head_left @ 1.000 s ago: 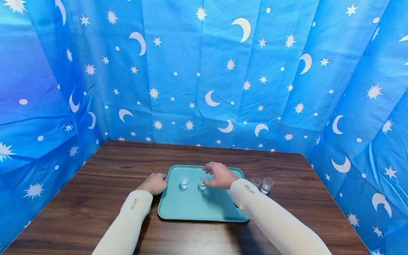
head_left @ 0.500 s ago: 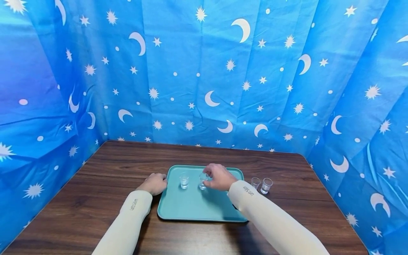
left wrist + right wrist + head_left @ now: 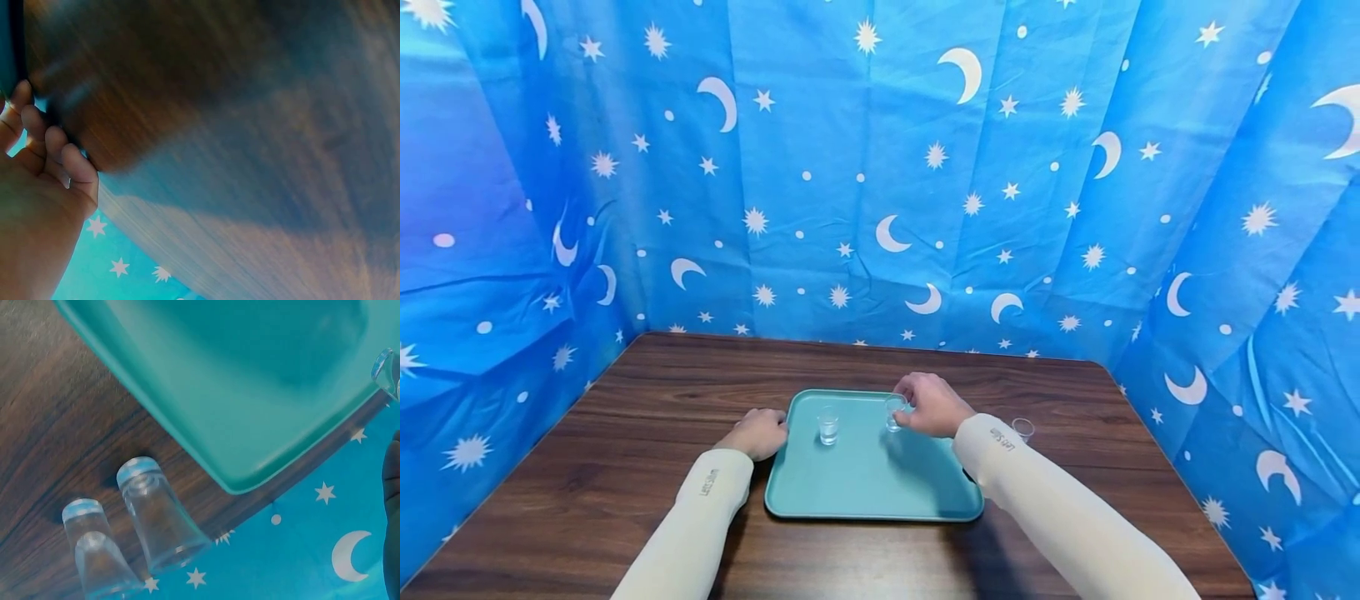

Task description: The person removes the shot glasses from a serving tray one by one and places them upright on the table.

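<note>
My right hand pinches a small clear shot glass between thumb and fingers, upright over the back part of the green tray. Whether its base touches the tray is hard to tell. Another shot glass stands on the tray, to the left. At the tray's left edge, my left hand holds the rim with curled fingers; the left wrist view shows its fingertips against the dark edge. In the right wrist view the pinched glass shows only partly, at the right border.
Two more shot glasses stand on the wooden table right of the tray. In the head view one rim shows behind my right sleeve. A blue star-and-moon curtain surrounds the table's back and sides.
My right hand has moved right and slightly back along with the pinched shot glass, widening its distance from the left glass. The left hand stays at the tray's edge. The head view has shifted slightly.
</note>
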